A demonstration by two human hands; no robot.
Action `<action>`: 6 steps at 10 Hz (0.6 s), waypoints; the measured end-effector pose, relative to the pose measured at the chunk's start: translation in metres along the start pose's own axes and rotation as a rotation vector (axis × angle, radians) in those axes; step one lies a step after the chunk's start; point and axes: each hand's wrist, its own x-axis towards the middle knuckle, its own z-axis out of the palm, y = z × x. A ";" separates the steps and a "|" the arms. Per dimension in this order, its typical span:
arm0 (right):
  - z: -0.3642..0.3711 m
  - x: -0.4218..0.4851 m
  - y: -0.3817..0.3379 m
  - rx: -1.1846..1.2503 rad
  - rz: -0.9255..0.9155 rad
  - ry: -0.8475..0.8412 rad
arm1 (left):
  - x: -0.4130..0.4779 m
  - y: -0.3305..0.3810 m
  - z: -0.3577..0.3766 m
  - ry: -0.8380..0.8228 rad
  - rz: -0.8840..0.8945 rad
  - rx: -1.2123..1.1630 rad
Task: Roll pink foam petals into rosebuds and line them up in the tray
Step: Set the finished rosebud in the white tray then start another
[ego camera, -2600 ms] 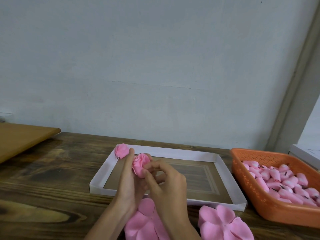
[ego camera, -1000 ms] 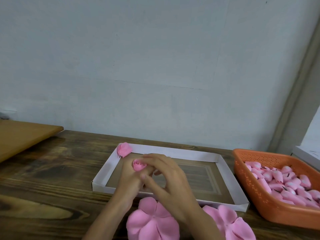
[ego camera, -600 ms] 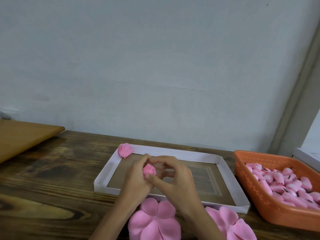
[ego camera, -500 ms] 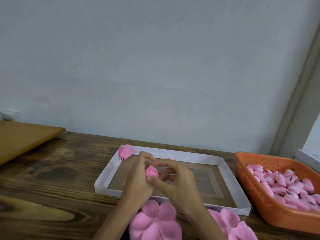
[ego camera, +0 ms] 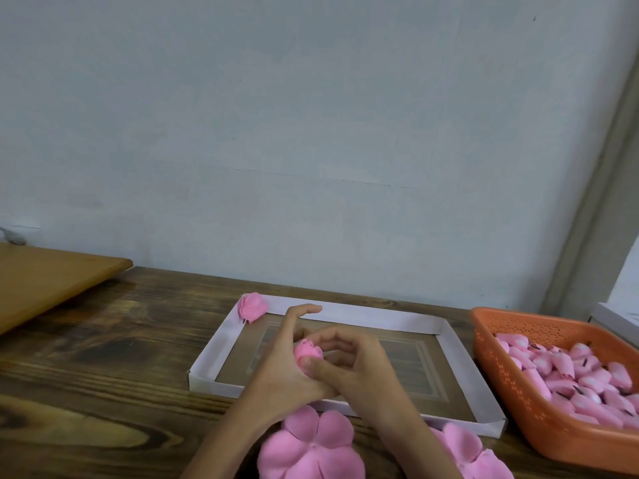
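Observation:
Over the shallow white-rimmed cardboard tray (ego camera: 349,312), both my hands work one small pink foam rosebud (ego camera: 307,351). My left hand (ego camera: 281,368) cups it from the left, index finger stretched toward the tray's far rim. My right hand (ego camera: 352,373) pinches it from the right, thumb pressed against its lower side. Most of the bud is hidden by my fingers. One finished rosebud (ego camera: 252,306) leans in the tray's far left corner. Two flat pink petal flowers lie on the table in front of the tray, one (ego camera: 311,447) below my hands and one (ego camera: 472,451) to its right.
An orange perforated basket (ego camera: 532,423) full of several pink foam pieces stands right of the tray. A lighter wooden board (ego camera: 45,281) lies on the dark wooden table (ego camera: 103,375) at the far left. A pale wall rises just behind the table.
The loosely open petals have been rolled down into a tight small bud between my fingers. My hands stayed over the tray's left half; the view shifted slightly.

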 end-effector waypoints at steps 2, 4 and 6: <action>-0.005 0.001 -0.001 0.046 0.055 0.084 | 0.004 -0.001 -0.002 -0.020 -0.006 0.171; 0.000 -0.001 -0.004 -0.007 0.001 0.117 | -0.004 0.007 0.000 -0.004 -0.128 0.453; 0.004 -0.005 -0.006 -0.316 -0.233 0.166 | -0.003 0.011 -0.002 0.098 -0.101 0.349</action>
